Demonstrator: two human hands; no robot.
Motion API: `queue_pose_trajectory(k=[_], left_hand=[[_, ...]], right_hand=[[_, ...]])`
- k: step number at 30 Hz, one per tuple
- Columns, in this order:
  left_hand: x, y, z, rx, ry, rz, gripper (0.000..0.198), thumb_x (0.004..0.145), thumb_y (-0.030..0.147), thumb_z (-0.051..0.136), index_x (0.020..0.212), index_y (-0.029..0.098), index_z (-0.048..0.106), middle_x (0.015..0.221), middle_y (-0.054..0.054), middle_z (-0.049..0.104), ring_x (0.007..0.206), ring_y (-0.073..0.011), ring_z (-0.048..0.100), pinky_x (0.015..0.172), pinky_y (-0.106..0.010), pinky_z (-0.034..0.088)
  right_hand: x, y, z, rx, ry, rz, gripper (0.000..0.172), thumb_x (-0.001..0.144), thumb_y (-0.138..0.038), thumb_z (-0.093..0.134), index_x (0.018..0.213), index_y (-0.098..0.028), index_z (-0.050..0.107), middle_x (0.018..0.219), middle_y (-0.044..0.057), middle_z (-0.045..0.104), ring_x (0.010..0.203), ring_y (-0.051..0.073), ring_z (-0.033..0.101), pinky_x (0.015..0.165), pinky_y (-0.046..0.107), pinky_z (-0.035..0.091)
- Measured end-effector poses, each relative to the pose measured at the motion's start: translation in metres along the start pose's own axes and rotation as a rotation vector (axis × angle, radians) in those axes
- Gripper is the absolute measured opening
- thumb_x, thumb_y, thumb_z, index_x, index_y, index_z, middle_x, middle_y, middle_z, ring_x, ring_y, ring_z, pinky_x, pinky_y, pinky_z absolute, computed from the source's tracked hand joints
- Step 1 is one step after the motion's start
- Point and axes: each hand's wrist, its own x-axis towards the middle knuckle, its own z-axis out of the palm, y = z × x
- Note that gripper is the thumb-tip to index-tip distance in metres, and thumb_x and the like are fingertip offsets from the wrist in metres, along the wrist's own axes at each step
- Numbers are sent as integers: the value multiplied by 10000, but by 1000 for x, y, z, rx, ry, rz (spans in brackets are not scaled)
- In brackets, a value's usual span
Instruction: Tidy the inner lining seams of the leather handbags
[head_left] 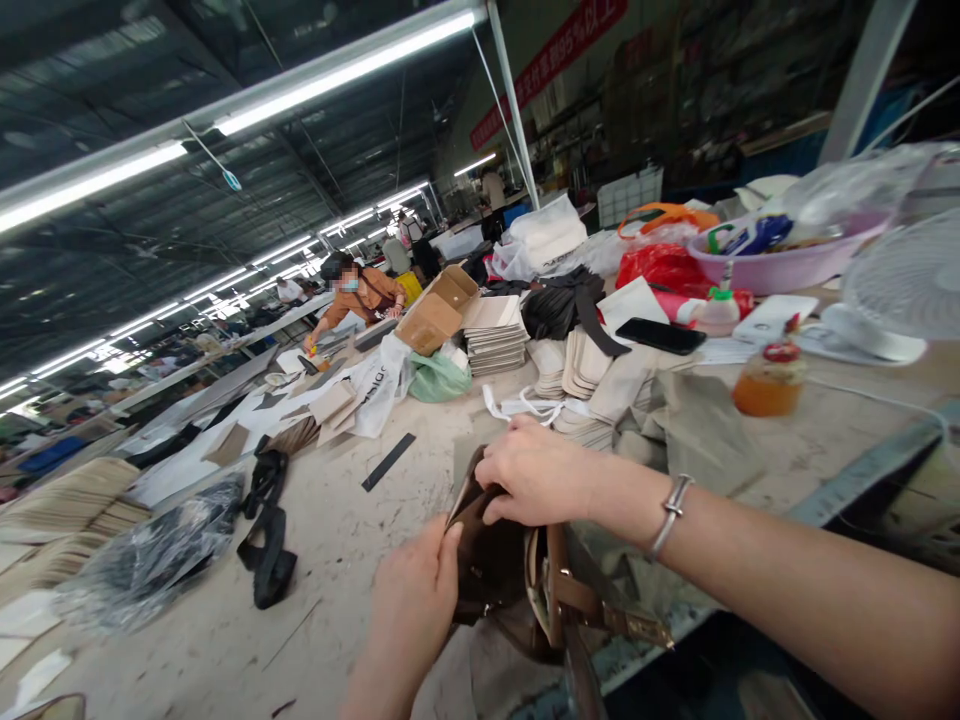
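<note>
Right forearm [787, 570] cropped; left fingers [435, 540] blurred; brown bag [487, 550] murky inside.

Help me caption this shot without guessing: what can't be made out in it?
All in the head view:
Bag: deep inside lost in shadow, partly behind the right hand.
Left hand: blurred, its grip on the bag partly hidden by the hand itself.
Left arm: cut off by the bottom edge.
Black bundle: contents unclear, blurred behind glossy plastic.
Far person: too small and dark to tell what they're doing.
</note>
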Motion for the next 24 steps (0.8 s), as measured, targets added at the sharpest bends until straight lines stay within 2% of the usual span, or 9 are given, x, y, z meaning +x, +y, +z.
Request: queue_pose_trajectory(k=[2,5,8,10,14,19,24], left_hand=[[0,-3,0,-33,-7,-4,331,952,336,299,860,196,584,644,-25,643,587,-181,607,558,-258,357],[0,-4,-2,-74,-19,-7,346,956,345,282,838,196,571,668,-25,638,614,-175,603,584,-258,373],[0,-1,-3,-76,-27,-14,343,954,351,282,819,197,558,661,-20,626,610,-170,591,583,-258,368],[0,1,-3,-72,-30,-14,340,955,347,279,822,198,554,652,-15,619,601,-165,584,578,-257,360],[0,4,-3,-50,-37,-9,340,956,322,274,796,197,546,640,-10,613,569,-149,560,556,-250,337],[-2,6,-3,-41,-54,-2,338,958,312,275,759,201,524,635,-9,611,560,-143,551,545,-246,323],[-2,6,-2,-18,-55,18,335,961,317,277,768,203,527,631,-8,613,577,-151,568,554,-247,320]], right_hand=[[-4,5,-2,-1,16,-19,197,845,-365,584,800,-199,680,802,41,706,773,196,628,764,338,329],[-5,8,0,-32,64,4,172,871,-283,552,780,-191,667,778,45,701,762,199,623,760,349,317],[-3,7,3,-43,103,58,154,859,-289,572,778,-182,648,758,49,699,724,204,627,748,355,316],[-1,6,4,-49,128,107,125,841,-301,599,849,-180,630,754,51,701,705,206,634,725,344,322],[2,6,4,-76,134,138,196,823,-300,619,980,-187,591,738,54,703,693,217,646,686,332,326],[6,7,5,-55,100,125,82,839,-266,590,864,-203,636,758,52,707,747,219,647,721,346,320],[10,6,9,-55,103,122,103,848,-240,558,804,-192,637,775,56,708,765,215,639,763,364,321]])
